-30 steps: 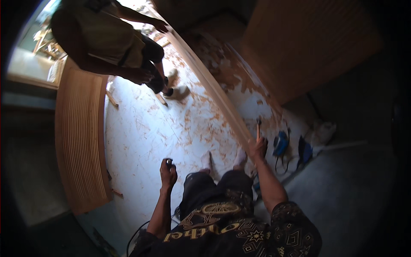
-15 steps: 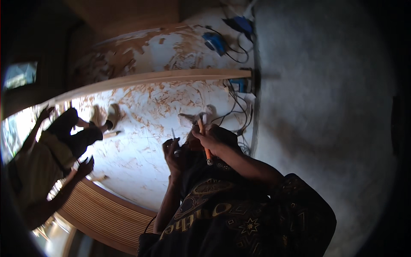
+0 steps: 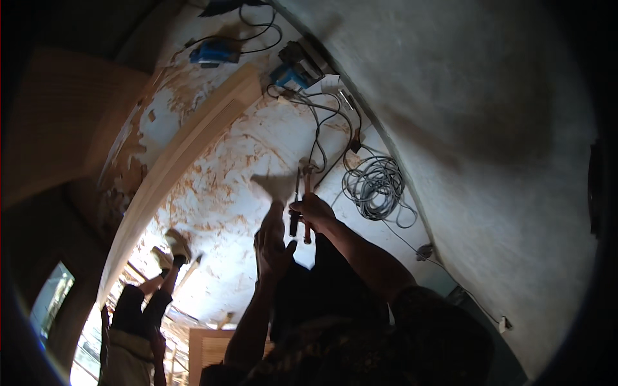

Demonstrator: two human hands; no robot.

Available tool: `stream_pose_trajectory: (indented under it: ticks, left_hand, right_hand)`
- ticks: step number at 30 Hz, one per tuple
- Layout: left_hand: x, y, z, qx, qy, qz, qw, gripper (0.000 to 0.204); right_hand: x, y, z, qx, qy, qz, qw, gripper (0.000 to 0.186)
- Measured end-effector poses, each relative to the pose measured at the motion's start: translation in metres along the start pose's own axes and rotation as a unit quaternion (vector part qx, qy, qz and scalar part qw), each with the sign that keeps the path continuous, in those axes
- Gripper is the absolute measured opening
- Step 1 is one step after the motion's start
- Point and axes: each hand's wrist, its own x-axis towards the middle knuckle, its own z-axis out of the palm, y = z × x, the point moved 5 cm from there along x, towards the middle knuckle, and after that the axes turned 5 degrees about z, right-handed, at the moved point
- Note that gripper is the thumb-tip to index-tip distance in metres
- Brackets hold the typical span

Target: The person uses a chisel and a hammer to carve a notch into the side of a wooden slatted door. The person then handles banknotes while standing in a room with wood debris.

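Observation:
My right hand (image 3: 312, 211) is closed round two tools held side by side. One is a hammer (image 3: 307, 183) with an orange handle, its head pointing away from me. The other is a slim tool (image 3: 294, 225) with a black handle and a thin metal blade, like a chisel. Just left of them, my left hand (image 3: 273, 249) has its thumb apart from the fingers and nothing visible in it. Both hands are above the pale floor, in front of my body.
A long wooden beam (image 3: 187, 138) runs across the floor strewn with shavings. Blue power tools (image 3: 215, 53) lie beyond, with loose cords. A coiled grey cable (image 3: 373, 188) rests by the wall (image 3: 476, 161) at right. Another person (image 3: 132, 341) is at lower left.
The slim tool has passed from my left hand into my right, beside the hammer. My left hand has opened. The view has turned, bringing the coiled cable into sight.

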Motion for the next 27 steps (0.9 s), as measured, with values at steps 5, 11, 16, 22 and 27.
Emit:
stream_pose_trajectory:
  ticks: [5,11,16,22,27]
  left_hand:
    - [-0.073,-0.084,0.054,0.137,-0.096,-0.091,0.982,0.047]
    - [-0.125,-0.154,0.101,0.2,-0.155,-0.125,0.959,0.049]
    - [-0.089,-0.136,0.105,0.226,-0.187,-0.113,0.949,0.043]
    - [-0.052,-0.109,0.121,0.238,-0.205,-0.102,0.944,0.033]
    - [-0.073,-0.129,0.114,0.223,-0.241,-0.146,0.933,0.043]
  right_hand:
    - [0.191,0.047,-0.119,-0.232,0.274,-0.146,0.922,0.045]
    - [0.377,0.057,-0.235,-0.21,0.436,-0.15,0.862,0.047]
    - [0.425,0.032,-0.262,-0.23,0.483,-0.126,0.836,0.055]
    - [0.443,0.044,-0.282,-0.213,0.457,-0.106,0.857,0.057]
    - [0.453,0.038,-0.274,-0.185,0.439,-0.119,0.871,0.058]
